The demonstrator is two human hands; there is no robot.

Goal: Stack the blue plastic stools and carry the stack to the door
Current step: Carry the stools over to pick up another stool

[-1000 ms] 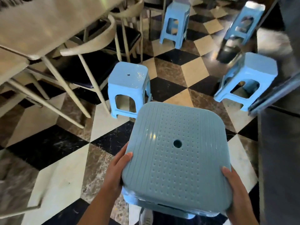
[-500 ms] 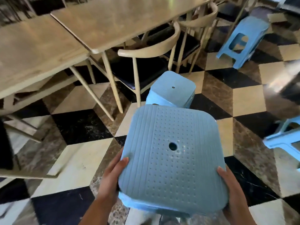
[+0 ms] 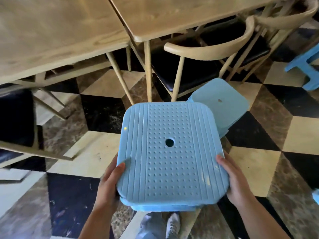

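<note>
The held blue stool [image 3: 170,152] shows only its seat top, which hides its legs, the palm of the left hand [image 3: 110,185], the palm of the right hand [image 3: 236,181] and the near corner of the second stool [image 3: 222,104]. A third stool [image 3: 305,66] is cut off by the right edge, as is a small blue piece [image 3: 316,195] lower down, too little of it showing to tell what it is. Both forearms leave the picture at the bottom, and the dark chair [image 3: 15,116] at the left edge is blurred and cropped
</note>
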